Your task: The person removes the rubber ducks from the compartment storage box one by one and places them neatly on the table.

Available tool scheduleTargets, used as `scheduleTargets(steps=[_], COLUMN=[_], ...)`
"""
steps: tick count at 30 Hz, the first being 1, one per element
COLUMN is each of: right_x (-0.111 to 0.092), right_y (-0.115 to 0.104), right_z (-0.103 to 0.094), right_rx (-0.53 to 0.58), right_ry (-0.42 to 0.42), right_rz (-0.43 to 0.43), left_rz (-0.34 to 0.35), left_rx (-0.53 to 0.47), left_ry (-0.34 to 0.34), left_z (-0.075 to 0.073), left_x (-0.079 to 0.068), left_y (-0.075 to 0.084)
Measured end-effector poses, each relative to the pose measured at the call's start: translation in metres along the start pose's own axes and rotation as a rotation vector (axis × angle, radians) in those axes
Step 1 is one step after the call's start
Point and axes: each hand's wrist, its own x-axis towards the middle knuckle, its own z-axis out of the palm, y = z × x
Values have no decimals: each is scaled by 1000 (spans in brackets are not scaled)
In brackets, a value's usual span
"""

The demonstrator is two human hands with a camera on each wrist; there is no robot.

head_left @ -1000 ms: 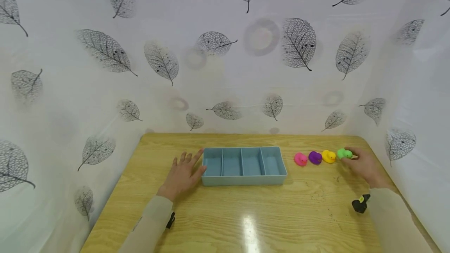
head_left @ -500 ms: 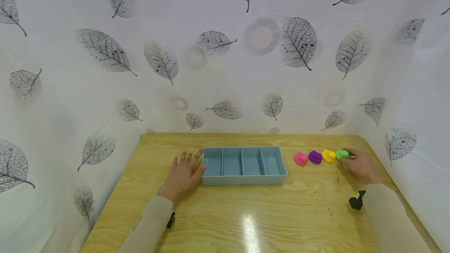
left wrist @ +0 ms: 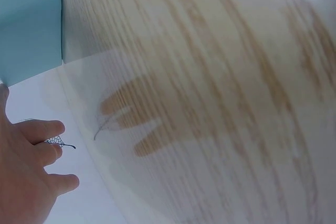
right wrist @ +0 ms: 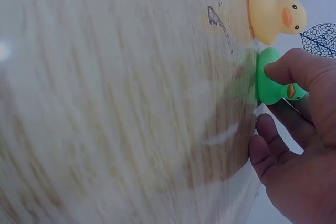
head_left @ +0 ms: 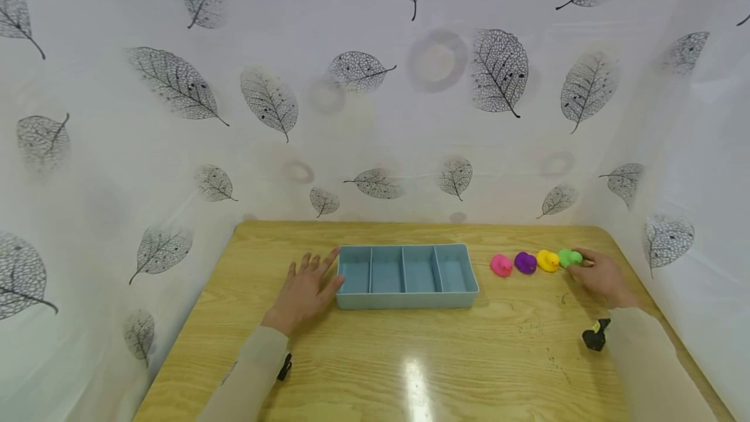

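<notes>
At the right end of a row of toy ducks, my right hand (head_left: 602, 277) pinches a green rubber duck (right wrist: 269, 85) that stands on the table. Beside it, leftward, come a yellow rubber duck (head_left: 547, 260), a purple rubber duck (head_left: 525, 263) and a pink rubber duck (head_left: 500, 265). A blue-grey divided tray (head_left: 407, 301) lies mid-table, its compartments bare. My left hand (head_left: 303, 292) rests at the tray's left end, fingers spread and thumb against its side. In the left wrist view, several fingers (left wrist: 44, 129) of that hand show near the tray's corner (left wrist: 31, 30).
The wooden table (head_left: 375, 357) reaches back to a white curtain (head_left: 375, 116) printed with leaves, which also hangs along both sides. A black strap piece (head_left: 596, 335) sits at my right wrist, and another (head_left: 284, 367) at the left.
My right hand has shifted slightly left with the green duck, bringing it close beside the yellow one. The left hand and the tray have stayed in place.
</notes>
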Motion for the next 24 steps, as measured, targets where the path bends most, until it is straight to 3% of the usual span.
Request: scheduleTargets(steps=[24], right_x=[5], right_y=[5], right_z=[2], right_rx=[30], right_ry=[-11], right_rz=[-2], left_rz=[-12], left_rx=[12], left_ry=[-17], left_z=[0], left_x=[0], left_y=[-2])
